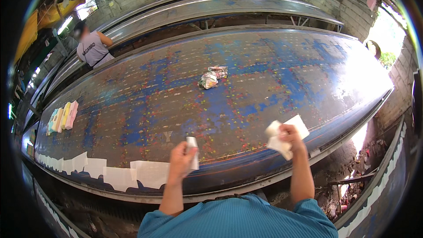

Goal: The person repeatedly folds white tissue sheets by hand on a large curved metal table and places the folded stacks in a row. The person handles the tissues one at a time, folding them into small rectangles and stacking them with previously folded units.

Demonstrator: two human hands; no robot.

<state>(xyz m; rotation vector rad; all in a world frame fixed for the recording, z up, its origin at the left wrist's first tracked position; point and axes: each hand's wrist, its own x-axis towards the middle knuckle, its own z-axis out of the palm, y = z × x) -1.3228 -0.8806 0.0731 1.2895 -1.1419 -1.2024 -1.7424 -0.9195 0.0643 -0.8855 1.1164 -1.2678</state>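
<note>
My left hand [179, 162] is closed around a narrow white piece [193, 153], folded or rolled, above the near edge of the long table [264, 83]. My right hand [291, 137] is farther right, its fingers closed on a crumpled white sheet [278, 143] that is partly smeared by motion. Another white sheet part [299, 125] shows behind that hand; whether it is the same piece I cannot tell. Left of my left hand, a row of overlapping white sheets [119, 176] lies along the near edge. Paper or cloth, I cannot make out which.
A crumpled plastic bundle [213, 77] lies mid-table. At the far left end sit several pastel folded stacks [62, 117]. Beyond the table, a person in a grey sleeveless top [94, 48] stands by more long tables [211, 11]. Debris [352, 176] covers the ground at right.
</note>
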